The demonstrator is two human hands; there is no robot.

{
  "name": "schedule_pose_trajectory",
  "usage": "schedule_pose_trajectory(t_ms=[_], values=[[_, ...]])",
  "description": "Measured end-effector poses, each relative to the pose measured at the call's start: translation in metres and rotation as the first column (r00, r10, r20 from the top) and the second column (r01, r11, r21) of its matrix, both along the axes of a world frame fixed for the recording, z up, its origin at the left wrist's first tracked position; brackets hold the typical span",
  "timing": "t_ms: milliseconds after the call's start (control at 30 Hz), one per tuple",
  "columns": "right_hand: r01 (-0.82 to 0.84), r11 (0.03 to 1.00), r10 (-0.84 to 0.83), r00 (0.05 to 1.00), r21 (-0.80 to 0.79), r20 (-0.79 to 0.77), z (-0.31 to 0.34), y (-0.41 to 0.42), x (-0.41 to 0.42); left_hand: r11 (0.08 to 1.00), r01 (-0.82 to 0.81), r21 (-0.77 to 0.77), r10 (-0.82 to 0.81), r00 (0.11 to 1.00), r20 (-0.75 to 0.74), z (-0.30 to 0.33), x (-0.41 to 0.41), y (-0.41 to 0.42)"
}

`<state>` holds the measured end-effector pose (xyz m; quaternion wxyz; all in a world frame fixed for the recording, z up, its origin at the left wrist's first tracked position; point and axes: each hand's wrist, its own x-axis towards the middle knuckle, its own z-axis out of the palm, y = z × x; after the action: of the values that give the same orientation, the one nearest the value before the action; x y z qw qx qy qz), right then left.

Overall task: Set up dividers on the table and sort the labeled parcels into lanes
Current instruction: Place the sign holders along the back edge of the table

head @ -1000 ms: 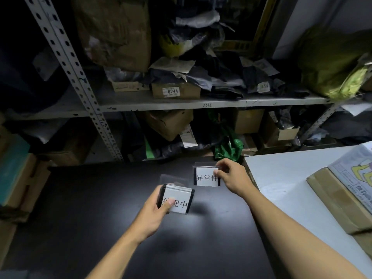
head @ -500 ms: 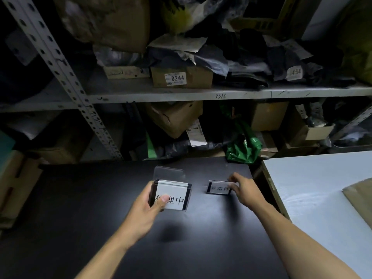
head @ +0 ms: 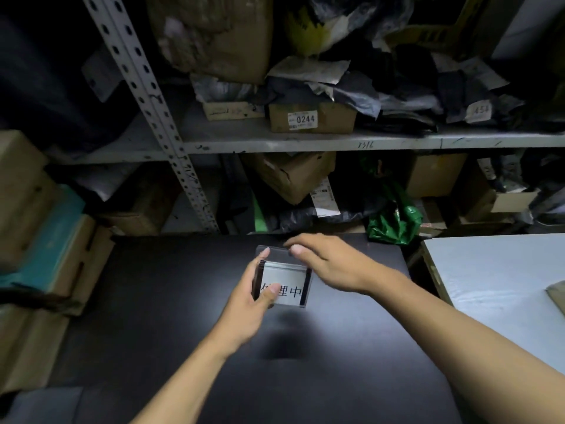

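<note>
While left hand grips the sign stack | right hand reaching, fingers loose | acrylic: light, stiff, slick; pinch edges

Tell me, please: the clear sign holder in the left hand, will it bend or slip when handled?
The sign holder looks like rigid clear plastic with straight edges, so it probably will not bend. Its glossy faces may be slippery; the left hand grips it by the sides. It seems light, held easily in one hand.

sign card: "理中" | box label: "0244" | shelf edge: "7316"
</note>
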<state>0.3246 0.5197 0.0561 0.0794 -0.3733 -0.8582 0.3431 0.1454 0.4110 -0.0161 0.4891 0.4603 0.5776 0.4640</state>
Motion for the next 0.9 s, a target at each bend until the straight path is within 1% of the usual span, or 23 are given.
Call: schedule_pose_trajectory(t_ms=[67,133,233,300,400,567,733,900], values=[[-0.08,0.988,0.092,0.991,-0.132,0.094,0.014,-0.013,-0.019,1.0,0.007,-0.013,-0.007,1.0,0.017,0.003,-0.008,-0.009],[-0.096,0.977,0.124,0.982,-0.191,0.139,0.02,-0.022,-0.032,1.0,0.015,-0.023,-0.014,1.0,0.028,0.005,-0.017,-0.019],[-0.075,0.961,0.109,0.987,-0.267,0.116,0.026,-0.029,-0.045,1.0,0.006,-0.016,-0.005,0.999,0.041,0.004,-0.031,-0.033],[-0.075,0.96,0.107,0.989,-0.271,0.105,0.029,-0.029,-0.05,1.0,0.001,-0.008,0.0,0.998,0.058,0.004,-0.039,-0.041],[-0.056,0.969,0.081,0.992,-0.239,0.094,0.034,-0.025,-0.053,1.0,-0.005,-0.009,0.005,0.998,0.065,0.006,-0.05,-0.051],[-0.009,0.985,0.031,0.991,-0.171,0.127,0.041,-0.008,-0.05,1.0,-0.006,-0.012,0.006,0.998,0.06,0.002,-0.064,-0.062],[0.077,0.995,-0.068,0.99,-0.071,0.127,0.026,0.007,-0.042,0.999,-0.041,-0.026,0.042,0.999,0.032,-0.005,-0.074,-0.068],[0.088,0.993,-0.108,0.954,0.082,0.279,-0.018,0.016,-0.033,0.997,-0.068,-0.045,0.069,0.997,0.023,-0.017,-0.08,-0.067]])
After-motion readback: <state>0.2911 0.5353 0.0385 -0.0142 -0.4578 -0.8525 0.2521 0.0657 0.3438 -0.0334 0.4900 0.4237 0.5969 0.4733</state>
